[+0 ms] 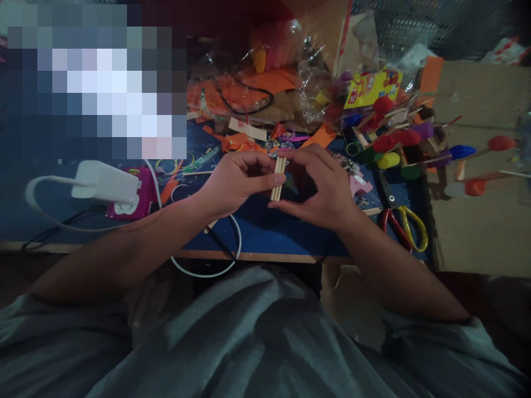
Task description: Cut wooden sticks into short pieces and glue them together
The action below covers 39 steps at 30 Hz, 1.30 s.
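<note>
Between both hands, above the blue tabletop [265, 232], stands a small bundle of short pale wooden sticks [277, 190], side by side and nearly upright. My left hand [240, 179] is closed on its left side, the thumb pressed across the front of the sticks. With fingertips at the top end and thumb near the bottom end, my right hand [321, 188] spans the bundle. The far side of the sticks and some fingertips are hidden. Scissors [392, 207] with one red and one yellow handle lie to the right of my right hand.
At left a white charger [103, 185] sits in a magenta power socket [143, 193], its cable looping to the table's front edge. Orange paper scraps [238, 141] lie behind my hands. Coloured balloons [398, 141] and a cardboard box [477, 221] are at right. A bright pixelated patch covers the upper left.
</note>
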{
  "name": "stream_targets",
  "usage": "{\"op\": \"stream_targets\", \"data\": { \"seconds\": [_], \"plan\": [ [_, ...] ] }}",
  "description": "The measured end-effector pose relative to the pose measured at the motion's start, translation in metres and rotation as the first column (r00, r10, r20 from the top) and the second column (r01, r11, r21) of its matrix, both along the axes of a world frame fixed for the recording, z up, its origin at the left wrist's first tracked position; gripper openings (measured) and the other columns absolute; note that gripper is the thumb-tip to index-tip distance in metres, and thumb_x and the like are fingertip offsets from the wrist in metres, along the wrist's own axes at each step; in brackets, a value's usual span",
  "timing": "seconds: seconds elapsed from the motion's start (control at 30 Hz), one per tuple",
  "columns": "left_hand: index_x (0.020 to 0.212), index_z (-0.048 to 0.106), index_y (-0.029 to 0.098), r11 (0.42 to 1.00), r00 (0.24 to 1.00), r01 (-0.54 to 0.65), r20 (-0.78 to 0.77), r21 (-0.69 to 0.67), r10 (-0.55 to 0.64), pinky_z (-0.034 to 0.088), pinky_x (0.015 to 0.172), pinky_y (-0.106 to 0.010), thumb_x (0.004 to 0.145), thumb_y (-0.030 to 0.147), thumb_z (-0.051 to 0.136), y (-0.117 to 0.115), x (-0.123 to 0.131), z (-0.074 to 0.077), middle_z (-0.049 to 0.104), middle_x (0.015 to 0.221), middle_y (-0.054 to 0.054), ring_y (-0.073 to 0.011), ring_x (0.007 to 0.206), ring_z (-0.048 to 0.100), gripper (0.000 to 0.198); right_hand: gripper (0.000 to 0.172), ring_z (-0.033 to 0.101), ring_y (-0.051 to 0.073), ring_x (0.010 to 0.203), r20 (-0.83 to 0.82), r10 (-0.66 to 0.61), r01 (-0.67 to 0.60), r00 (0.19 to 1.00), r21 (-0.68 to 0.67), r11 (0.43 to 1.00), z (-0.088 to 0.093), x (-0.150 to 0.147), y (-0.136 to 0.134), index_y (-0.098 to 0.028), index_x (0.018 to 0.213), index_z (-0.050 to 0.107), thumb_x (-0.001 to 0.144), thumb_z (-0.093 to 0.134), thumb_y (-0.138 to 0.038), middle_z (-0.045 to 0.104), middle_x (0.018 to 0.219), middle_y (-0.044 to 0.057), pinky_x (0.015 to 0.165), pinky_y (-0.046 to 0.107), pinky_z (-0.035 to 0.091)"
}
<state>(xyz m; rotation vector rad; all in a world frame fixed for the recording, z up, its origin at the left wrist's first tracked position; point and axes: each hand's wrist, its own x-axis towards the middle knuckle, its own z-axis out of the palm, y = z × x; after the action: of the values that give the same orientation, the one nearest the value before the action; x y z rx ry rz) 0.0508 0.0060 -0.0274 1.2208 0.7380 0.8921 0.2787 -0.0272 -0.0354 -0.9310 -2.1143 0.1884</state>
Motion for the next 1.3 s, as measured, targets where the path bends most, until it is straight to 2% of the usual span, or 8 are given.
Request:
{"op": "stream_targets", "data": {
  "seconds": [0.2, 0.4, 0.63, 0.77, 0.93, 1.1, 1.23, 1.3],
  "plan": [
    [0.079, 0.075, 0.019, 0.999, 1.000, 0.016, -0.017, 0.035, -0.015, 0.051, 0.065, -0.027, 0.063, 0.056, 0.114, -0.0002, 0.0000, -0.0017, 0.066, 0.076, 0.002, -0.0110, 0.069, 0.059, 0.056, 0.081, 0.077, 0.038, 0.124, 0.011, 0.010, -0.011, 1.000, 0.020, 1.000, 0.0005, 0.0013, 0.0002, -0.029, 0.155, 0.064, 0.093, 0.088, -0.075, 0.077, 0.136, 0.012, 0.111, 0.061, 0.066],
    [0.078, 0.077, 0.019, 0.999, 1.000, -0.002, 0.009, 0.039, 0.002, 0.053, 0.068, -0.025, 0.062, 0.052, 0.115, -0.0019, 0.0000, 0.0004, 0.067, 0.075, 0.003, -0.0098, 0.069, 0.059, 0.053, 0.090, 0.076, 0.040, 0.129, 0.015, 0.032, -0.032, 0.999, -0.028, 0.999, 0.0030, 0.0014, -0.0017, -0.030, 0.164, 0.057, 0.092, 0.090, -0.073, 0.074, 0.142, 0.015, 0.109, 0.064, 0.067],
    [0.081, 0.079, 0.019, 0.996, 0.999, 0.044, -0.015, 0.075, -0.043, 0.055, 0.070, -0.024, 0.068, 0.058, 0.112, -0.0023, -0.0006, -0.0012, 0.072, 0.079, 0.001, -0.0102, 0.071, 0.063, 0.053, 0.071, 0.079, 0.033, 0.118, -0.040, 0.084, -0.082, 0.996, 0.043, 0.996, 0.0060, -0.0016, -0.0011, -0.027, 0.151, 0.062, 0.092, 0.095, -0.050, 0.078, 0.133, 0.011, 0.098, 0.054, 0.071],
    [0.082, 0.080, 0.019, 0.998, 0.998, 0.056, -0.011, 0.040, -0.056, 0.058, 0.072, -0.023, 0.063, 0.053, 0.115, -0.0029, -0.0007, 0.0001, 0.074, 0.079, 0.002, -0.0100, 0.072, 0.064, 0.052, 0.070, 0.079, 0.035, 0.114, -0.046, 0.077, -0.074, 0.996, 0.055, 0.996, 0.0072, -0.0025, -0.0008, -0.031, 0.148, 0.063, 0.091, 0.095, -0.054, 0.079, 0.130, 0.011, 0.095, 0.057, 0.071],
    [0.078, 0.079, 0.019, 0.998, 0.998, 0.062, -0.022, 0.029, -0.061, 0.058, 0.072, -0.025, 0.058, 0.051, 0.117, -0.0032, -0.0007, 0.0023, 0.074, 0.078, 0.002, -0.0110, 0.071, 0.064, 0.054, 0.065, 0.078, 0.034, 0.113, -0.063, 0.078, -0.078, 0.995, 0.006, 0.997, 0.0092, -0.0027, -0.0049, -0.032, 0.146, 0.063, 0.092, 0.095, -0.048, 0.079, 0.131, 0.012, 0.091, 0.055, 0.072],
    [0.078, 0.079, 0.019, 0.995, 0.996, 0.083, -0.042, 0.051, -0.080, 0.057, 0.070, -0.027, 0.062, 0.056, 0.115, -0.0025, -0.0011, 0.0021, 0.076, 0.078, 0.000, -0.0120, 0.071, 0.065, 0.054, 0.065, 0.078, 0.034, 0.115, -0.030, 0.048, -0.049, 0.998, -0.024, 0.999, 0.0074, -0.0025, -0.0052, -0.032, 0.148, 0.061, 0.094, 0.091, -0.052, 0.078, 0.133, 0.011, 0.094, 0.055, 0.072],
    [0.077, 0.080, 0.018, 0.993, 0.994, 0.100, -0.055, 0.058, -0.097, 0.058, 0.070, -0.027, 0.065, 0.058, 0.113, -0.0026, -0.0008, 0.0025, 0.077, 0.077, -0.001, -0.0126, 0.070, 0.067, 0.054, 0.066, 0.078, 0.031, 0.107, -0.097, 0.096, -0.090, 0.991, 0.069, 0.994, 0.0059, -0.0025, -0.0013, -0.028, 0.144, 0.065, 0.089, 0.096, -0.048, 0.079, 0.127, 0.013, 0.082, 0.046, 0.072],
    [0.076, 0.081, 0.018, 0.993, 0.994, 0.096, -0.064, 0.061, -0.092, 0.057, 0.067, -0.026, 0.066, 0.059, 0.113, -0.0030, -0.0005, 0.0026, 0.078, 0.076, -0.002, -0.0125, 0.068, 0.067, 0.053, 0.065, 0.078, 0.030, 0.106, -0.093, 0.083, -0.076, 0.992, 0.072, 0.994, 0.0055, -0.0021, -0.0007, -0.027, 0.144, 0.065, 0.090, 0.095, -0.048, 0.079, 0.126, 0.012, 0.079, 0.045, 0.071]
  ]
}}
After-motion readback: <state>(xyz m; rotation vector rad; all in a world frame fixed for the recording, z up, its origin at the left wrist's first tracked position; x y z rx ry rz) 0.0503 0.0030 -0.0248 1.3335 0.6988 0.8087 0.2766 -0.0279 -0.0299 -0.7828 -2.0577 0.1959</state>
